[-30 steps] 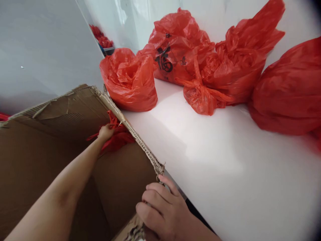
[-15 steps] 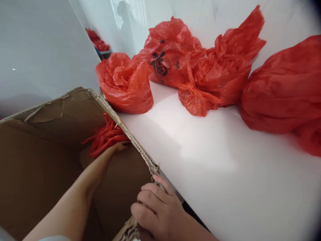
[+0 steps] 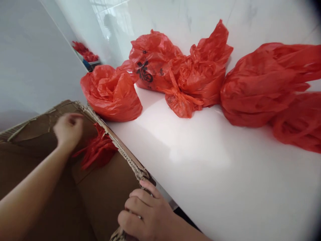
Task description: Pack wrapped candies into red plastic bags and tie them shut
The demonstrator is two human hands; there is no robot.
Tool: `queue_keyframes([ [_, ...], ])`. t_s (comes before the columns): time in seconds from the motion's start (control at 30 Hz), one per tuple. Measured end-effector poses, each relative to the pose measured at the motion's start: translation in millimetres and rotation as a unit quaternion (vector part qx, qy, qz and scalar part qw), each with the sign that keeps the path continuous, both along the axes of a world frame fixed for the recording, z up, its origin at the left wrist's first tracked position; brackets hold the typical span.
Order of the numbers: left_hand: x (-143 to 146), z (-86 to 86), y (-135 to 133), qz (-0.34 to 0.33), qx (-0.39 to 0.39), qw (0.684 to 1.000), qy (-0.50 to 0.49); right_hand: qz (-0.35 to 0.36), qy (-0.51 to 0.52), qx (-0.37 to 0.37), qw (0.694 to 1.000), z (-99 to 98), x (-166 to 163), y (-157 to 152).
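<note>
My left hand is raised inside a deep cardboard box, near its far wall. It is slightly blurred, with the fingers curled in and nothing showing in them. Just to its right, a bunched red plastic bag lies against the box's right wall. My right hand is closed over the torn, ragged top edge of that wall at the near end, fingers wrapped round the cardboard.
A white tabletop adjoins the box on the right. Along its back stand a rounded red bag, a printed red bag, a knotted red bag and a large red bag. More red plastic shows behind, by the wall.
My left hand has come away from the red bag in the box, moving up and left. The right hand keeps its hold on the box edge. The view has shifted slightly.
</note>
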State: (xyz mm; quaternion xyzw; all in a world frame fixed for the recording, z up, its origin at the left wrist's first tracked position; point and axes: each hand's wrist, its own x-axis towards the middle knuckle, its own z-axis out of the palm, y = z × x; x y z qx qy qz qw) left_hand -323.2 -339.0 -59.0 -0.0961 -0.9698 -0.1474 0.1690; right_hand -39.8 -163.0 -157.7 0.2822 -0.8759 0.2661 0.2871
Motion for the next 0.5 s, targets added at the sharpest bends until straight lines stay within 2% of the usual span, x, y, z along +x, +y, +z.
queue_keyframes([
  [0.07, 9.6, 22.1, 13.2, -0.008, 0.14, 0.974, 0.175, 0.004, -0.001, 0.01, 1.0, 0.4, -1.1, 0.6],
  [0.1, 17.8, 32.9, 27.4, -0.058, 0.199, 0.947, 0.244, 0.005, -0.002, 0.012, 1.0, 1.2, -1.4, 0.9],
  [0.13, 27.2, 42.5, 46.8, -0.124, 0.219, 0.927, 0.278, 0.004, -0.003, 0.012, 1.0, 2.5, -1.5, 1.2],
  [0.17, 36.2, 50.1, 71.0, -0.203, 0.202, 0.916, 0.281, 0.004, -0.005, 0.012, 1.0, 3.9, -1.5, 1.5],
  [0.23, 48.3, 57.4, 129.7, -0.369, 0.092, 0.887, 0.262, 0.003, -0.01, 0.011, 1.0, 6.8, -1.1, 1.8],
  [0.3, 46.8, 53.6, 193.1, -0.47, -0.012, 0.851, 0.234, 0.004, -0.009, 0.011, 1.0, 8.8, -0.5, 2.4],
  [0.33, 40.9, 48.4, 223.1, -0.488, -0.058, 0.845, 0.21, 0.005, -0.008, 0.013, 1.0, 9.4, -0.2, 3.1],
  [0.4, 22.8, 35.5, 274.3, -0.482, -0.129, 0.849, 0.174, 0.006, -0.009, 0.024, 1.0, 9.9, 0.5, 5.3],
  [0.5, -3.5, 21.1, 320.6, -0.468, -0.226, 0.843, 0.14, 0.008, -0.017, 0.039, 0.999, 9.5, 1.3, 9.6],
])
